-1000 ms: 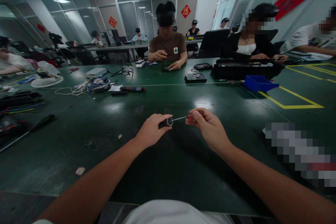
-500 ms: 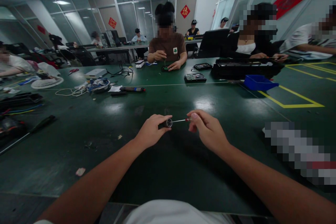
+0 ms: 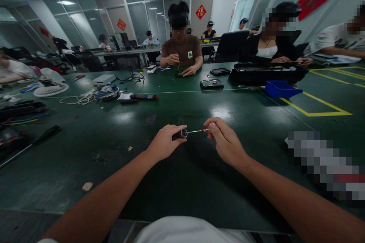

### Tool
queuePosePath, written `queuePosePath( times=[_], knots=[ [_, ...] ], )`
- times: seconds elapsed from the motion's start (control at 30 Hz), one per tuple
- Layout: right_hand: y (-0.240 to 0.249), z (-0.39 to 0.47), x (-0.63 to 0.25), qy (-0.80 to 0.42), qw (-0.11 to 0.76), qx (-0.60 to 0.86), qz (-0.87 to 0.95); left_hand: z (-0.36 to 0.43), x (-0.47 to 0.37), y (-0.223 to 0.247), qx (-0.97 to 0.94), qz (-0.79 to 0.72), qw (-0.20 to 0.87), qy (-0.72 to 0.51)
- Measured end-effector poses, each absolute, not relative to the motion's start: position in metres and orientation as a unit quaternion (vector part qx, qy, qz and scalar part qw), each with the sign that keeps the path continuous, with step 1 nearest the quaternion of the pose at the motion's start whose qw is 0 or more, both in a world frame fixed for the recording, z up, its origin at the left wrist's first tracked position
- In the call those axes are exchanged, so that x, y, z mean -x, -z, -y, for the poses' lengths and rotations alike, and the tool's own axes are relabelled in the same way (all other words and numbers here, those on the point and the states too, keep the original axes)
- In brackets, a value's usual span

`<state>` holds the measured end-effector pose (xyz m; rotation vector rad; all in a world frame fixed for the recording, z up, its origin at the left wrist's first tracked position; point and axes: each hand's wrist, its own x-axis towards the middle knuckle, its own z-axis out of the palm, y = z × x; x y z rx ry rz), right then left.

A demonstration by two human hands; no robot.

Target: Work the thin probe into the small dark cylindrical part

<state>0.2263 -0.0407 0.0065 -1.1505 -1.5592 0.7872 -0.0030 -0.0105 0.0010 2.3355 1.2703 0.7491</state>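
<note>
My left hand is closed round a short dark cylinder, its open end with a light ring turned to the right. Between thumb and fingers of my right hand is a screwdriver with a thin metal shaft and a reddish handle. The shaft points left, and its tip meets the ringed end of the cylinder; how deep it reaches inside I cannot tell. Both hands are over the green table, and my left palm hides most of the cylinder.
Across the table a person works on a small green board. A blue bin and a long black casing lie at the far right. Left are a long screwdriver, a pen-like tool and a white fan grille.
My hands stay almost in place, with the screwdriver still at the cylinder's end. My right hand has turned or shifted very slightly.
</note>
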Motion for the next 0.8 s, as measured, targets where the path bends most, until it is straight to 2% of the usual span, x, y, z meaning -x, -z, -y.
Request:
queuePosePath(
  times=[0.2,0.4,0.67,0.8],
  knots=[
    [-0.007,0.032,-0.222,-0.441,0.590,0.436,0.517,0.010,0.005,-0.001,-0.833,-0.443,0.186,-0.274],
    [-0.009,0.027,-0.224,-0.621,0.546,0.402,0.393,0.008,0.006,0.001,-0.845,-0.410,0.175,-0.296],
    [-0.001,0.020,-0.227,-0.517,0.613,0.431,0.414,0.009,0.007,-0.002,-0.836,-0.438,0.175,-0.280],
    [-0.005,0.024,-0.227,-0.453,0.610,0.444,0.474,0.010,0.006,-0.002,-0.839,-0.444,0.175,-0.262]
  ],
)
